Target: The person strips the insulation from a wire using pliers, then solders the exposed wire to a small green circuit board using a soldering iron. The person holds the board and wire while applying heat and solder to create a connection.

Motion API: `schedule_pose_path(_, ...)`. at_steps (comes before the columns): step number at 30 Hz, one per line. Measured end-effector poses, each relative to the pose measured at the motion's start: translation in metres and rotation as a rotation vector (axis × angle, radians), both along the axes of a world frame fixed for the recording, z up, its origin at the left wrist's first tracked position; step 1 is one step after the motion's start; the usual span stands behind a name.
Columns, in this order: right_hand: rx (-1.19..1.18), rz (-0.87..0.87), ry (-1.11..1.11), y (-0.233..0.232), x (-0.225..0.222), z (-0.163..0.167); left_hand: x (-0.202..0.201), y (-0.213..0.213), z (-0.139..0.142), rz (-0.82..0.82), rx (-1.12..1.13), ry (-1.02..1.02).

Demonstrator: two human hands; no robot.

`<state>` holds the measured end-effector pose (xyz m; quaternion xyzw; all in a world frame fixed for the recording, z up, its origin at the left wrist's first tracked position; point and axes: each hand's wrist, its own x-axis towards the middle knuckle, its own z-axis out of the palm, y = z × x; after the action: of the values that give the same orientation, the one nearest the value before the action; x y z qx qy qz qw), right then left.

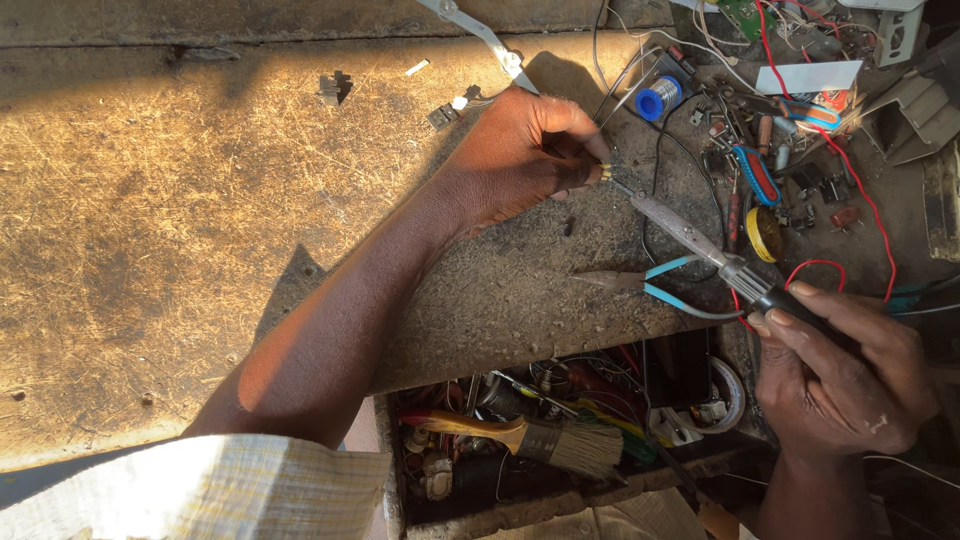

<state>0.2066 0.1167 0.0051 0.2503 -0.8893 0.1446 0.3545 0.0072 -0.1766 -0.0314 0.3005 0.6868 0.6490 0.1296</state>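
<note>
- I'm seeing my left hand (530, 150) curling tight, fingertips pinching a tiny yellowish component (606, 173) at the thumb side; it's too small for me to tell its kind.
- The component is sitting just above the worn, scratched wooden bench (150, 250), right of centre, at the edge of the sunlit patch.
- My right hand (840, 380) is wrapping closed around the dark handle of a soldering iron (690, 235), thumb lying along the top.
- The iron is looking grey and metallic along its shaft, with a ribbed collar where it meets the black grip; it's slanting up-left from my right hand.
- Its tip is meeting the component at my left fingertips, or sitting just beside it; I can't tell if they're touching.
- Blue-handled pliers (650, 283) are lying flat on the bench just under the iron's shaft, jaws pointing left.
- A spool of solder wire (657, 98) with blue ends is resting above my left hand, near the top edge.
- A red wire (850, 200) is looping through the clutter of small parts on the right.
- A brush (540, 437) with a wooden handle and tan bristles is lying in the open drawer below the bench, among tangled wires.
- My left sleeve (200, 490) is showing pale and checked at the bottom left.
</note>
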Motion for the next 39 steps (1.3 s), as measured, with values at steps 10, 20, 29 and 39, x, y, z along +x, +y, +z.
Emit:
schedule_pose_path(10, 0.016, -0.002, 0.000, 0.002, 0.000, 0.001, 0.002, 0.000, 0.001, -0.005, -0.006, 0.005)
schedule_pose_path(20, 0.031, -0.011, 0.001, 0.000, -0.001, 0.005, 0.000, -0.001, 0.003, -0.001, -0.044, 0.017)
schedule_pose_path(29, 0.012, 0.001, 0.024, 0.012, 0.000, -0.001, 0.000, -0.002, 0.005, 0.005, -0.040, -0.024)
schedule_pose_path(39, 0.011, 0.007, 0.026, 0.020, 0.000, -0.009, 0.001, -0.004, 0.005, 0.009, -0.058, -0.001)
